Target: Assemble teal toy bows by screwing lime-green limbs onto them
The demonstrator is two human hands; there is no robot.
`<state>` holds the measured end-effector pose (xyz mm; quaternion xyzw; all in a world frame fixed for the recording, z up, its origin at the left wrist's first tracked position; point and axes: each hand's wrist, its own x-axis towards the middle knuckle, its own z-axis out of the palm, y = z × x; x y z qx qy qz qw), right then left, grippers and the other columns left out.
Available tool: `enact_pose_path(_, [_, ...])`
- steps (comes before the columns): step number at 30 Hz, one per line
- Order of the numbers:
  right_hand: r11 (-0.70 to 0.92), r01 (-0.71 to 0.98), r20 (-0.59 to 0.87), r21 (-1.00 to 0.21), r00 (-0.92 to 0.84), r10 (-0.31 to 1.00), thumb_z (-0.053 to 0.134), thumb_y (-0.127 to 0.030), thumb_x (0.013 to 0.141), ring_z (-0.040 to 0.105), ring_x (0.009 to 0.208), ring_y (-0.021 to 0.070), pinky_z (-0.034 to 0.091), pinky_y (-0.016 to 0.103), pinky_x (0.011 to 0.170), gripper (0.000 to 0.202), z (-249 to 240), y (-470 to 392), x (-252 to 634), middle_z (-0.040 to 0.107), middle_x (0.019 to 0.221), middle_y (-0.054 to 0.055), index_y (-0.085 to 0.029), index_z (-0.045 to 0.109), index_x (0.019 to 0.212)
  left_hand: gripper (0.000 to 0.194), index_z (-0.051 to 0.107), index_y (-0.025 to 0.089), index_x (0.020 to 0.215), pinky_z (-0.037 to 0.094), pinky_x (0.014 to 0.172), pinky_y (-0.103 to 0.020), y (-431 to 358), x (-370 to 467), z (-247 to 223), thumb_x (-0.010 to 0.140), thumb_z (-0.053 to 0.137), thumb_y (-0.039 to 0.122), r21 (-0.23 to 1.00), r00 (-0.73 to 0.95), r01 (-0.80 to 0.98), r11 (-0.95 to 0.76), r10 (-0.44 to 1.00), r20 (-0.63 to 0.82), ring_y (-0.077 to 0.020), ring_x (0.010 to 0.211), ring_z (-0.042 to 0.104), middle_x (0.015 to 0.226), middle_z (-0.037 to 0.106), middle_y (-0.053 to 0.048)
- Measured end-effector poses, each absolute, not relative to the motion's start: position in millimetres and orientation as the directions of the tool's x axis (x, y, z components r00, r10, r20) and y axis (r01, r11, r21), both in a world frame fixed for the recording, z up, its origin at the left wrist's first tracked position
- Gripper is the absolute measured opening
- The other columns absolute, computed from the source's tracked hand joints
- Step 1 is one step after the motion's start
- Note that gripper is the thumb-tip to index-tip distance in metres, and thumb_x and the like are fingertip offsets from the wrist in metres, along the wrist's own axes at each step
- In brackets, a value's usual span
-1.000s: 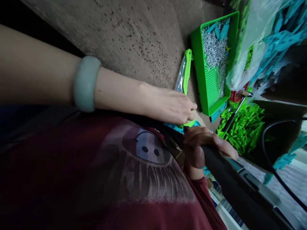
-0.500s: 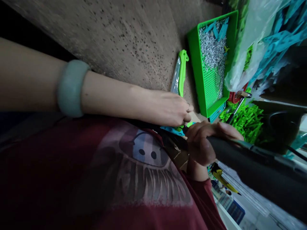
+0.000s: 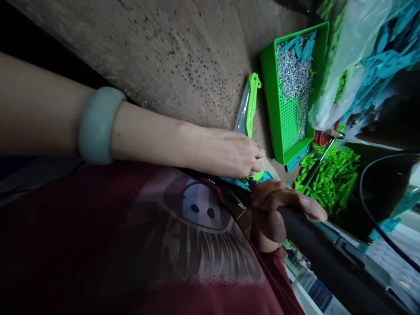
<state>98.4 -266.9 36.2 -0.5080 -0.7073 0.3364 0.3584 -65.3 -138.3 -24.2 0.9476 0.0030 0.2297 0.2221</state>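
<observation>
My left hand [image 3: 229, 151], with a pale green bangle [image 3: 101, 124] on its wrist, is closed with curled fingers over a lime-green plastic piece [image 3: 259, 176], mostly hidden beneath it. A lime-green knife-shaped part [image 3: 252, 105] with a clear grey blade-like section runs out from behind that hand; whether both are one piece I cannot tell. My right hand [image 3: 275, 205] is wrapped around a black electric screwdriver [image 3: 315, 238]. The driver's dark tip points at the green piece beside my left fingertips. Teal pieces [image 3: 238, 181] lie just under the hands.
Behind the hands stands a green perforated basket [image 3: 271, 105] of small silvery screws or rivets and teal pieces. A hammer [image 3: 318, 164] rests across a heap of lime-green parts [image 3: 337, 179]. Clear plastic bags [image 3: 348, 57] and teal parts [image 3: 390, 65] crowd the right. A black cable [image 3: 370, 210] hangs there.
My right hand and the screwdriver have shifted slightly left and down, the driver tilting more steeply. My left hand keeps its grip. The cable now shows in view.
</observation>
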Motion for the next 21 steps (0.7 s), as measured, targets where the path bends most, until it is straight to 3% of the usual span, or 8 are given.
enact_pose_path(3, [0.366, 0.414, 0.288, -0.834, -0.24, 0.927, 0.059, -0.032, 0.088, 0.053, 0.045, 0.0153, 0.054, 0.033, 0.046, 0.018, 44, -266, 96, 0.048, 0.061, -0.007, -0.033, 0.053, 0.105, 0.021, 0.075, 0.024, 0.088, 0.047, 0.085, -0.032, -139, -66, -26, 0.089, 0.061, 0.008, 0.371, 0.909, -0.104, -0.923, 0.064, 0.413, -0.0229, 0.102, 0.065, 0.109, 0.075, -0.001])
enact_pose_path(6, [0.429, 0.399, 0.274, -0.81, -0.39, 0.879, 0.057, -0.025, 0.09, 0.062, 0.052, 0.0166, 0.057, 0.033, 0.049, 0.026, 49, -264, 90, 0.061, 0.07, -0.004, -0.034, 0.053, 0.113, 0.027, 0.075, 0.025, 0.095, 0.047, 0.09, -0.032, -139, -66, -27, 0.091, 0.056, 0.005, 0.372, 0.896, -0.108, -0.922, 0.072, 0.438, -0.0218, 0.108, 0.064, 0.115, 0.074, 0.0])
enact_pose_path(8, [0.454, 0.381, 0.35, -0.806, -0.311, 0.883, 0.055, -0.021, 0.09, 0.061, 0.051, 0.016, 0.055, 0.031, 0.047, 0.031, 48, -261, 82, 0.061, 0.068, -0.004, -0.031, 0.052, 0.12, 0.027, 0.074, 0.025, 0.097, 0.048, 0.092, -0.031, -139, -65, -29, 0.092, 0.057, 0.006, 0.393, 0.881, -0.118, -0.912, 0.086, 0.465, -0.0208, 0.109, 0.063, 0.117, 0.074, 0.001])
enact_pose_path(11, [0.484, 0.361, 0.509, -0.797, -0.031, 0.86, 0.056, -0.018, 0.088, 0.054, 0.044, 0.0119, 0.049, 0.025, 0.04, 0.039, 41, -254, 70, 0.05, 0.061, -0.007, -0.024, 0.052, 0.126, 0.024, 0.074, 0.025, 0.1, 0.048, 0.095, -0.029, -139, -63, -34, 0.094, 0.056, 0.01, 0.469, 0.902, -0.118, -0.875, 0.104, 0.42, -0.019, 0.11, 0.063, 0.117, 0.073, 0.001])
enact_pose_path(15, [0.458, 0.404, 0.446, -0.792, -0.13, 0.886, 0.058, -0.011, 0.083, 0.057, 0.047, 0.0108, 0.054, 0.026, 0.044, 0.044, 43, -247, 69, 0.054, 0.064, -0.007, -0.02, 0.054, 0.125, 0.024, 0.073, 0.029, 0.099, 0.045, 0.099, -0.025, -141, -61, -39, 0.093, 0.058, 0.011, 0.628, 0.863, -0.119, -0.769, 0.233, 0.449, -0.0158, 0.109, 0.064, 0.113, 0.074, 0.004])
enact_pose_path(17, [0.449, 0.416, 0.407, -0.791, -0.19, 0.893, 0.059, -0.012, 0.084, 0.058, 0.048, 0.0108, 0.055, 0.026, 0.045, 0.045, 47, -248, 73, 0.056, 0.065, -0.008, -0.024, 0.051, 0.127, 0.025, 0.073, 0.029, 0.097, 0.045, 0.099, -0.026, -142, -62, -39, 0.092, 0.058, 0.01, 0.596, 0.858, -0.121, -0.794, 0.218, 0.466, -0.0162, 0.109, 0.064, 0.113, 0.074, 0.004])
enact_pose_path(21, [0.415, 0.443, 0.377, -0.795, -0.176, 0.91, 0.057, -0.019, 0.089, 0.058, 0.047, 0.0109, 0.054, 0.025, 0.045, 0.036, 51, -250, 77, 0.054, 0.064, -0.009, -0.029, 0.049, 0.123, 0.023, 0.075, 0.026, 0.094, 0.047, 0.095, -0.032, -143, -63, -33, 0.092, 0.057, 0.01, 0.397, 0.919, -0.105, -0.912, 0.064, 0.39, -0.0207, 0.109, 0.063, 0.117, 0.073, 0.001])
